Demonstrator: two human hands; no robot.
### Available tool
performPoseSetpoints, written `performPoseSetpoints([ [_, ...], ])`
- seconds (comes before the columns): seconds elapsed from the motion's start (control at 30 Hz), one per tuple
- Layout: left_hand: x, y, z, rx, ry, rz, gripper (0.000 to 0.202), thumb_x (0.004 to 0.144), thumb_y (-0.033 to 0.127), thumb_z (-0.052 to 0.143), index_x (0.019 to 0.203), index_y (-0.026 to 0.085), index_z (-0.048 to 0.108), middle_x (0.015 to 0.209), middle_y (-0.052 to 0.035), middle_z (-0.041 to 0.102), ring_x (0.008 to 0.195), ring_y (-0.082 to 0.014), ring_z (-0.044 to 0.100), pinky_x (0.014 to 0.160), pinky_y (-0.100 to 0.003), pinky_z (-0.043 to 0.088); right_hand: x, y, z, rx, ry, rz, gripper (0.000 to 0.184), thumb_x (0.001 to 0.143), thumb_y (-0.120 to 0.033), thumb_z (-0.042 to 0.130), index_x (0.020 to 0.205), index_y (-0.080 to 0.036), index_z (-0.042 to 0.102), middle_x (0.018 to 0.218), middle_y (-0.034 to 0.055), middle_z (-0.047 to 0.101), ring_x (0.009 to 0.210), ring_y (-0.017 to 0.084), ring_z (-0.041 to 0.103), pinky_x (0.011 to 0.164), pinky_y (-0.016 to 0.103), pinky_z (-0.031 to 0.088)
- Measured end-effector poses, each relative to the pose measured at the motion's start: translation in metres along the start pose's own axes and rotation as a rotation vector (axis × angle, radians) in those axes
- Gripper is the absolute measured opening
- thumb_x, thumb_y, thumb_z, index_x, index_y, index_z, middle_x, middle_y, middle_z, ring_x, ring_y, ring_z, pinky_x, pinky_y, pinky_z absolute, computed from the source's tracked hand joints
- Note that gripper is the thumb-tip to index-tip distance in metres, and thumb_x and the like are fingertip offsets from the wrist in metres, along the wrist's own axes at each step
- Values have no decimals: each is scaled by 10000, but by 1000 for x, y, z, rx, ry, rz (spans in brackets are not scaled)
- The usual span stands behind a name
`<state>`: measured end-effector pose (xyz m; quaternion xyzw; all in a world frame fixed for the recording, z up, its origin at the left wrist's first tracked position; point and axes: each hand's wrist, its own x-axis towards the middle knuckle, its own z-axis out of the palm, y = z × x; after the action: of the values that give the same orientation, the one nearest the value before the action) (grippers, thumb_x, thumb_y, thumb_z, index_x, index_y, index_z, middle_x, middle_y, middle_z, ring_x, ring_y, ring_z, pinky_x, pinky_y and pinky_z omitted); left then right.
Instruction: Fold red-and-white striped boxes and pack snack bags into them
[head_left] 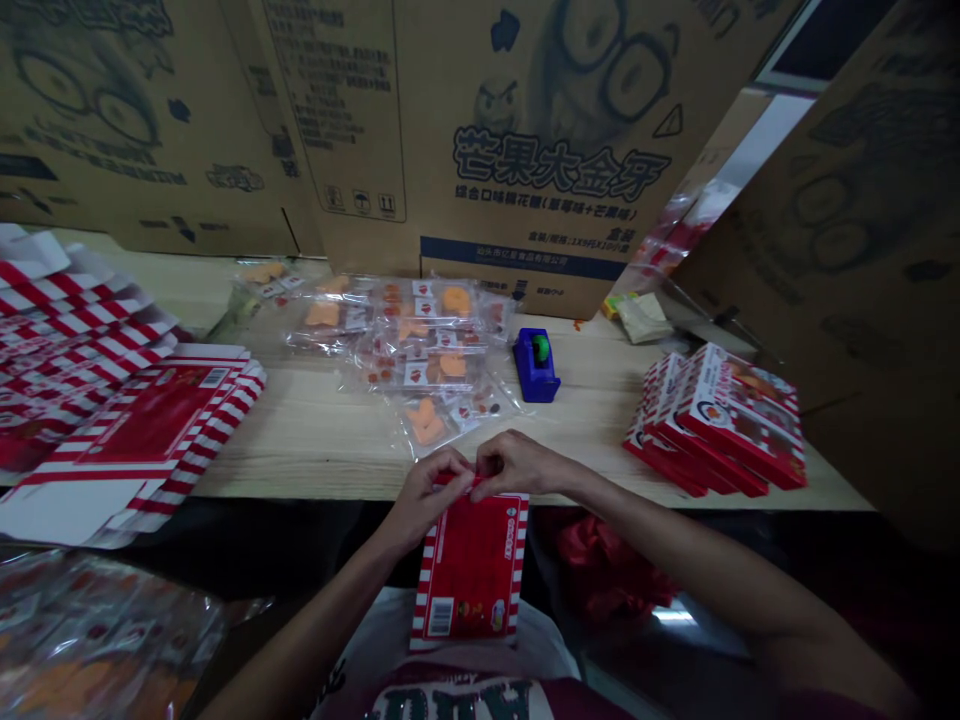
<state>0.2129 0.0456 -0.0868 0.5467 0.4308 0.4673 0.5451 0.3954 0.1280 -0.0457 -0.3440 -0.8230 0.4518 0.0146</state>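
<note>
A red box (476,570) with red-and-white striped edges stands at the table's front edge, its barcoded back toward me. My left hand (441,490) pinches the box's top end from the left. From the right, my right hand (514,464) closes its fingers on that same end, the two thumbs nearly meeting. Just beyond my hands lie clear packets (431,420) with orange pieces inside. A blue tape dispenser (536,366) with a green core sits a little farther to the right.
Flat striped cartons (172,420) are piled on the left. At the right edge rests a stack of red boxes (739,415). Large brown cardboard boxes (555,130) wall off the back. More clear packets (97,640) fill the lower left. Red plastic (607,565) hangs below the table.
</note>
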Motion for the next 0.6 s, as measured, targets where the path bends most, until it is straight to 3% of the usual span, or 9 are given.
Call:
performPoseSetpoints([
  [0.07,-2,3,1,105,11,62,206,749,331,705,746,161,589,825,-14,597,799,-157,564,775,-277,419,2,6,-2,261,-101,15,399,674,-500,753,642,-123,626,569,-34,549,543,85,439,530,213,304],
  [0.2,-6,9,5,270,99,49,200,715,284,710,727,174,543,713,19,563,711,-145,542,699,-265,411,4,11,-2,671,-173,146,367,607,-425,803,609,-118,601,492,-73,493,471,52,387,480,193,268],
  [0.33,-13,17,8,357,132,40,190,703,271,694,787,182,550,744,21,582,712,-146,548,693,-262,418,1,13,9,949,-211,311,363,506,-345,843,618,-130,573,516,-72,542,456,55,458,477,177,334],
  [0.47,-22,28,10,331,83,9,228,693,285,695,845,189,555,786,20,600,706,-140,547,672,-249,423,-7,15,19,1117,-218,322,341,497,-316,838,641,-123,596,560,-52,581,470,58,499,491,169,373],
  [0.6,-27,36,13,220,59,-51,291,680,297,714,901,190,559,804,22,600,695,-128,540,653,-235,428,-16,11,17,1090,-281,259,341,549,-375,814,652,-132,598,580,-40,567,477,64,467,487,185,343],
])
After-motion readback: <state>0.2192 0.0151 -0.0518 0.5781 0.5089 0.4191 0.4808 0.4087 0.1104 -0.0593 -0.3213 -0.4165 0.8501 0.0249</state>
